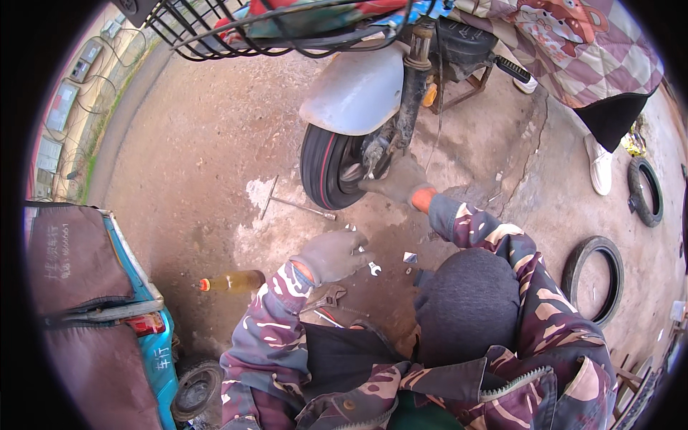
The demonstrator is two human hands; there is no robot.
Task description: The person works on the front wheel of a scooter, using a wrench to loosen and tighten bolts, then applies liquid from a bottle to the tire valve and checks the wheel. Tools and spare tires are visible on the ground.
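Note:
My left hand (pixel 330 256), in a grey glove, is closed over the ground with an open-end wrench (pixel 375 269) sticking out past its fingers. Also gloved, my right hand (pixel 401 179) reaches to the hub of a front wheel, its fingers closed at the axle end. What those fingers grip is too small to make out. The wheel's black tire (pixel 319 166) has a thin red line and sits under a pale fender (pixel 356 93), beside a dark fork leg (pixel 413 93). A T-handle socket wrench (pixel 297 206) lies left of the wheel.
Near my left forearm lie an adjustable wrench (pixel 327 297) and a bottle of yellowish liquid (pixel 238 281). A blue vehicle (pixel 159 351) stands at left. Loose tires (pixel 571 276) lie at right. A wire basket (pixel 208 44) overhangs the wheel; a person's white shoe (pixel 600 168) shows beyond.

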